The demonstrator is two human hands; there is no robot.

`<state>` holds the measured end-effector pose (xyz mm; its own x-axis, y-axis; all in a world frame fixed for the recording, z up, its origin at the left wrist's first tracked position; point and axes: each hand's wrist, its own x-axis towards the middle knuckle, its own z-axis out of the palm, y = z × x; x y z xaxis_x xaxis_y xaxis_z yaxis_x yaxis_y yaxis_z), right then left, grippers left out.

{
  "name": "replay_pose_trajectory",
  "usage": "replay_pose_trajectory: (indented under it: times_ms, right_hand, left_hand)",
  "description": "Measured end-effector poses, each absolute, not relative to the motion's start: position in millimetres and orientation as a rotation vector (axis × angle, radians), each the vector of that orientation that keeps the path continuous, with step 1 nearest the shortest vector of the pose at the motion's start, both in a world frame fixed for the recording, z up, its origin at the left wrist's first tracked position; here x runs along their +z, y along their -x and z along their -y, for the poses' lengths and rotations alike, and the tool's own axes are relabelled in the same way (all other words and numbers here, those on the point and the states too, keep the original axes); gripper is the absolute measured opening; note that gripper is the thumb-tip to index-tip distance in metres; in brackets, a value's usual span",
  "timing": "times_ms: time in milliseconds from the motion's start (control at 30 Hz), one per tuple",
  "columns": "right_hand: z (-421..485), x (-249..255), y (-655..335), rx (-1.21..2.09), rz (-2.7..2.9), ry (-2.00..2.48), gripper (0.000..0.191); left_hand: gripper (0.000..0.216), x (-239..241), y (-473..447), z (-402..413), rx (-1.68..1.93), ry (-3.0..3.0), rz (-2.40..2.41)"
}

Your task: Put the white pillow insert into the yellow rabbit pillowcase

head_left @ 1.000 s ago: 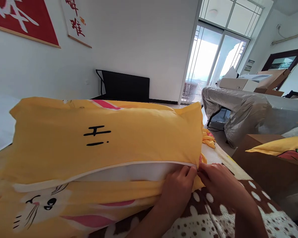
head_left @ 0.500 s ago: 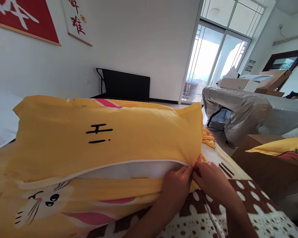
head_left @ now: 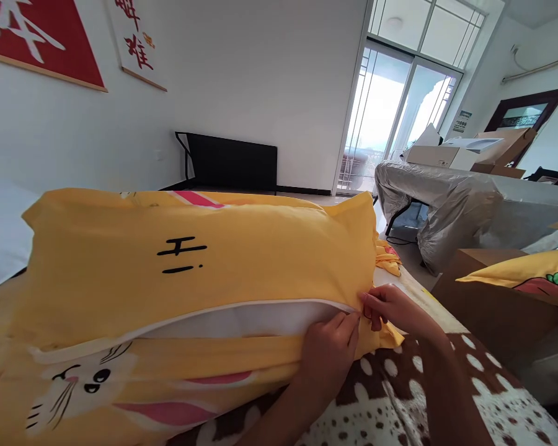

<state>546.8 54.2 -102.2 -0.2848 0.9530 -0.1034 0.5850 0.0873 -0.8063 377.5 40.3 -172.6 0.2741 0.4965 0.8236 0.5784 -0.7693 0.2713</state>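
A yellow pillowcase (head_left: pixel 260 260) with black "Hi" lettering lies over a white pillow (head_left: pixel 242 319), which shows through a long opening along the near side. White trim edges the upper lip of this opening. At its right end my left hand (head_left: pixel 330 347) is closed, pinching the lower edge of the fabric. Just beside it, my right hand (head_left: pixel 395 310) has its thumb and fingers bent together at the pillowcase's near right corner. Whether a zipper pull is between those fingers is too small to tell. A winking rabbit face (head_left: pixel 84 378) is printed on the fabric below the opening.
Under the pillow is a brown and white patterned blanket (head_left: pixel 372 409). To the right are a cardboard box (head_left: pixel 465 279) and another yellow cloth with a carrot print (head_left: pixel 530 275). Farther back stand plastic-covered furniture (head_left: pixel 460 204) and a black panel (head_left: pixel 232 162) by the wall.
My right hand has shifted slightly up and away from my left hand, and a yellow fabric corner now shows below it. My left hand keeps its pinch. The view has shifted slightly.
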Motion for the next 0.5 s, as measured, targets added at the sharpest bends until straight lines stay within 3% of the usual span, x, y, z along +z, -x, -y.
replay_pose_trajectory:
  times_ms: [500]
  right_hand:
    - [-60.2, -110.7, -528.9, 1.330, 1.706, 1.299, 0.036]
  left_hand:
    - [0.021, -175.0, -367.9, -38.8, -1.378, 2.223, 0.875]
